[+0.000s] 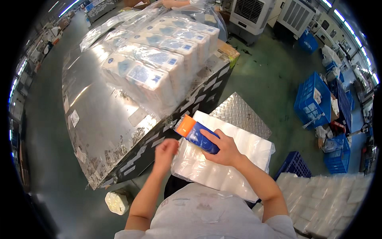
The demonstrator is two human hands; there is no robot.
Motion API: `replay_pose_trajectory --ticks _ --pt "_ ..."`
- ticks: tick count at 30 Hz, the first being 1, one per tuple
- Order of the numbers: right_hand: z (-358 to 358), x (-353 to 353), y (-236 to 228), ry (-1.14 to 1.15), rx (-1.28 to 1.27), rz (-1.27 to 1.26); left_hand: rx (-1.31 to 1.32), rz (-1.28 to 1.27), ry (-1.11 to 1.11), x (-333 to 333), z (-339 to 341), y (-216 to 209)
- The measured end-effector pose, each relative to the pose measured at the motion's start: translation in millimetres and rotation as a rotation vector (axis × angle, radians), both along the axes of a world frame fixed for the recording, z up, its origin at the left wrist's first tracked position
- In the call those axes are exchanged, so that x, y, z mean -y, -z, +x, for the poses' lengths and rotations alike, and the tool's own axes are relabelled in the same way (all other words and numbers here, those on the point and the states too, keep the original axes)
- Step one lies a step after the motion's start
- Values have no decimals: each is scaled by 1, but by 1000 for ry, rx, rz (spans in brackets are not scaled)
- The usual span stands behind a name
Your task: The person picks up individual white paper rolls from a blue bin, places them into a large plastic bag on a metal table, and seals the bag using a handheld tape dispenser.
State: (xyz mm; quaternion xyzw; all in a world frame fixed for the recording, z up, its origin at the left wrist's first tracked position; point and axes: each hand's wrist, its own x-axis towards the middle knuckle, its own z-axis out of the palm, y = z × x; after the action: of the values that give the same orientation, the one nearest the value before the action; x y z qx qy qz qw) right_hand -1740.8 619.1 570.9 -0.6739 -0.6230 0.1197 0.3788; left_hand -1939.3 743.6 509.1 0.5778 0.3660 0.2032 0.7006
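Observation:
My right hand [226,149] is wrapped around a blue block-shaped tool with an orange end [199,136]; its exact kind does not show. The tool is held over a clear plastic bag of white rolls or stacks [215,171] lying right in front of my body. To the left, beside the bag's edge and close to the orange end, my left hand [166,151] is closed, its fingers curled in. Whether anything small is pinched in it is hidden.
A worn metal table [89,107] carries several plastic-wrapped tissue packs [147,75]. Beyond my bag lies a diamond-plate metal sheet [242,115]. Blue crates [312,101] stand at right, bagged white stacks [326,199] at lower right, and a pale roll [116,203] is on the floor.

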Motion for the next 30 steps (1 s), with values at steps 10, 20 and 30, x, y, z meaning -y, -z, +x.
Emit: replay_pose_trajectory --ticks 10,20,30 --pt "-7 -15 -21 -196 159 -163 329 -509 59 -54 20 6" --pt "2 7 -49 -154 310 -285 134 -230 116 -80 37 16" --pt "48 65 -51 -82 416 -495 -185 146 149 -68 72 125"
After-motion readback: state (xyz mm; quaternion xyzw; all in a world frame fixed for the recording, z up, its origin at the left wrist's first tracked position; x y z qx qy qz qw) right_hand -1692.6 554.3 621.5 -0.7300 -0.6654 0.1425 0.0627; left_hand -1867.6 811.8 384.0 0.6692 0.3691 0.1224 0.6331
